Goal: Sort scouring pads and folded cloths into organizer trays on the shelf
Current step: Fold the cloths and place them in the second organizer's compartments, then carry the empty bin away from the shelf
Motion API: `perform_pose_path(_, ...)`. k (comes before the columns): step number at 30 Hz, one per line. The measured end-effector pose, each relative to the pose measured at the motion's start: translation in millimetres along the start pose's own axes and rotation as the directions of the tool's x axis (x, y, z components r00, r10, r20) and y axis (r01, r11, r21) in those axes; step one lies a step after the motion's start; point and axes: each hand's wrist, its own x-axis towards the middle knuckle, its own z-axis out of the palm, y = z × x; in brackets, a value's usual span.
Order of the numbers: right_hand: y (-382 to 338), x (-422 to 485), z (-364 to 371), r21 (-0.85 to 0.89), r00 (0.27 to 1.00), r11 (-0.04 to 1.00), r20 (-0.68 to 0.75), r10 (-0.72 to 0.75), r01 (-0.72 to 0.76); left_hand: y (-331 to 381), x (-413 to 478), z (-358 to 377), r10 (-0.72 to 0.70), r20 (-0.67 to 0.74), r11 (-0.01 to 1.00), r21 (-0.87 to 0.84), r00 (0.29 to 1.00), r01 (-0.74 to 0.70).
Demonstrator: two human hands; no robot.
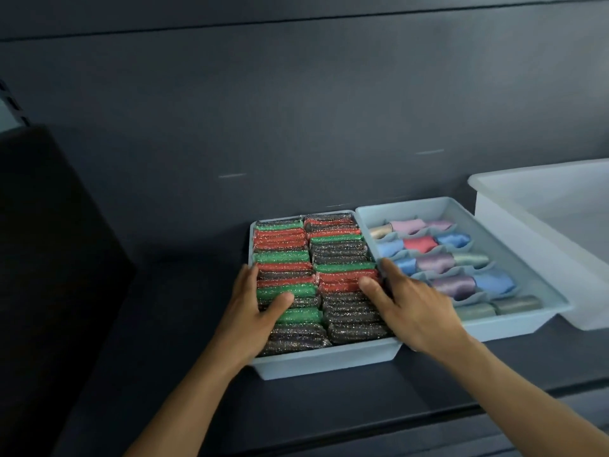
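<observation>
Pad tray (329, 361) is set on the dark shelf (362, 400), packed with two columns of red, green and dark scouring pads (342, 252). It is flanked by both hands.

- Left hand (250, 305): fingers laid fairly straight along the tray's left wall, thumb rested on a green pad.
- Right hand (415, 308): fingers extended along the wall shared with the cloth tray (494, 331), thumb pressed on a red pad. Nothing is gripped.

Folded cloths (454, 282) are slotted in divider cells. A white bin (514, 232) is seen just right.
</observation>
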Motion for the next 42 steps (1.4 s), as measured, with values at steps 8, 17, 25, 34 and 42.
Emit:
perform_pose_path(8, 20.2, -4.8, -6.9, 0.062, 0.99, 0.989, -0.043, -0.132, 0.134, 37.0, -20.7, 13.2, 0.288, -0.21, 0.788, 0.606, 0.934, -0.107)
perform_pose_path(17, 84.7, -30.5, -8.3, -0.01, 0.857, 0.866, -0.135, -0.497, 0.5, 80.2, -34.9, 130.0, 0.387, 0.171, 0.509, 0.78, 0.906, -0.365)
perform_pose_path(25, 162.8, -13.8, -79.9, -0.13, 0.754, 0.915, -0.53, -0.389, 0.381, 96.9, -33.3, 131.2, 0.399, 0.134, 0.55, 0.757, 0.907, -0.354)
perform_pose_path(34, 214.7, -20.3, -131.8, -0.208, 0.995, 0.973, -0.028, 0.098, -0.102, 99.0, -33.4, 138.9, 0.37, 0.062, 0.62, 0.727, 0.927, -0.296)
perform_pose_path(42, 242.4, -77.1, -164.1, -0.099, 0.973, 0.99, 0.196, 0.122, -0.104, 102.5, -34.6, 137.7, 0.346, 0.073, 0.655, 0.695, 0.935, -0.297)
